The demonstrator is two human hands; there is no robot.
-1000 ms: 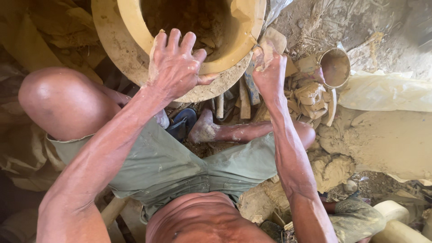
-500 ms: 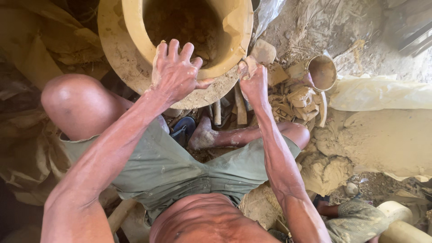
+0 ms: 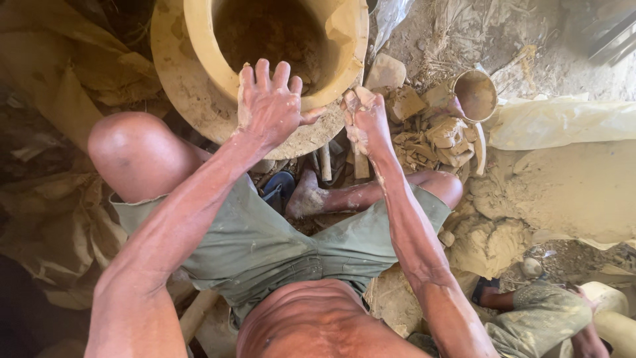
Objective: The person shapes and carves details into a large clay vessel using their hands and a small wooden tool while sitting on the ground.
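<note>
Clay pot (image 3: 205, 46), wide and round with a thick, smooth yellow-tan rim, stands at the top of the head view on a flat, rough-edged clay disc (image 3: 175, 99) that spreads out beneath it. Inside the pot the wall looks darker and coarse. The left hand (image 3: 268, 106), coated with pale drying clay, lies flat against the near outer wall of the pot, its grip apart with the fingers spread and their tips reaching up to the rim. The right hand (image 3: 364, 122) is just right of the pot's lower edge, close to the disc; its fingers are curled together, and whether they pinch a bit of clay cannot be told. Right of the pot, well past the right hand, a small round metal cup (image 3: 474, 94) with muddy contents sits among broken clay lumps (image 3: 434, 136), blocky and cracked. Below the pot, a bare foot (image 3: 306, 195) smeared with clay rests between the person's knees, and green shorts (image 3: 265, 245) of creased cloth lie below that. Far right of the pot spreads a smooth mound of wet clay (image 3: 570, 192) under a pale plastic sheet (image 3: 563, 122).
</note>
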